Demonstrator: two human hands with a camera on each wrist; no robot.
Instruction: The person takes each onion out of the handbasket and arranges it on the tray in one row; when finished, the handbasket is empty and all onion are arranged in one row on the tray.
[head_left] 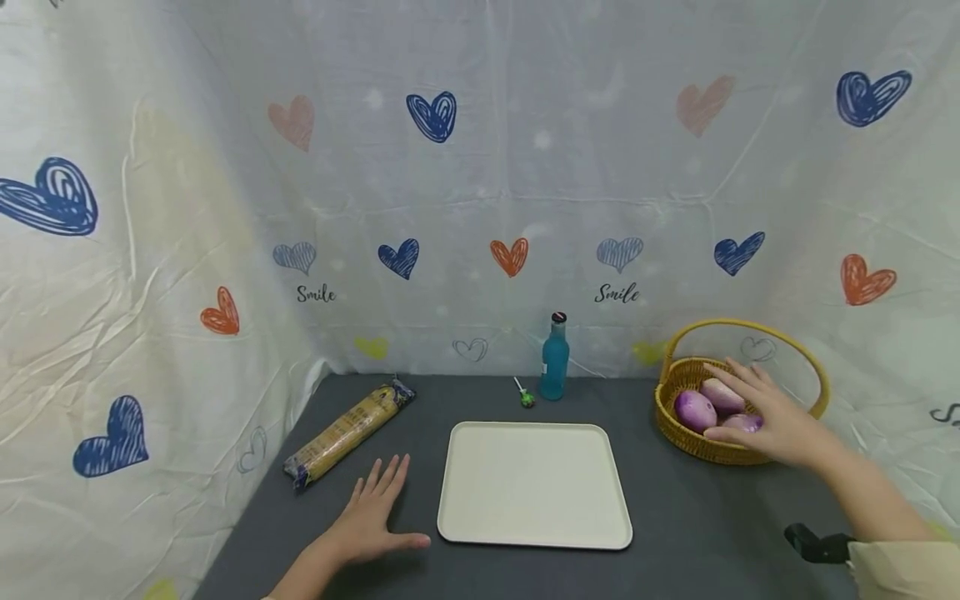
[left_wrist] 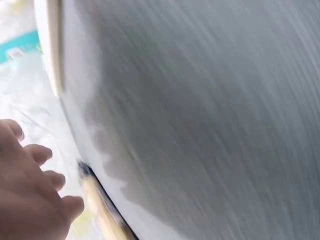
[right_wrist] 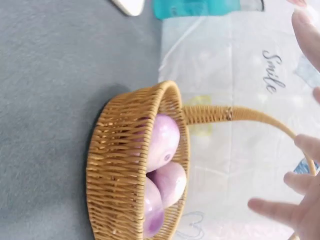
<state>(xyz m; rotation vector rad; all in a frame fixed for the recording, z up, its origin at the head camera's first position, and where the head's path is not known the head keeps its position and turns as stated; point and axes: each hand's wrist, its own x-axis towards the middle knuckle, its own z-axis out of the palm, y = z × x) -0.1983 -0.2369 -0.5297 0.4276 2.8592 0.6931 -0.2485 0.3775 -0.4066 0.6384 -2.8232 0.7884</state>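
In the head view my left hand (head_left: 369, 523) hovers over the dark table, fingers and thumb spread, between a pack of dried noodles (head_left: 347, 431) and a cream tray (head_left: 532, 485). It holds nothing. My right hand (head_left: 776, 419) is spread in front of a wicker basket (head_left: 708, 450), overlapping its right side. Inside lie three smooth, rounded purple-and-white vegetables (head_left: 694, 411). The right wrist view shows the right fingers (right_wrist: 272, 210) near the basket's handle (right_wrist: 240, 114), apart from the purple vegetables (right_wrist: 165, 142). The left wrist view is blurred.
A blue bottle (head_left: 555, 362) with a dark cap stands behind the tray, and a green lollipop (head_left: 527, 399) lies beside it. A white curtain (head_left: 480, 167) printed with hearts hangs at the table's back edge. Near the right sleeve (head_left: 903, 570) is a black strap (head_left: 817, 546).
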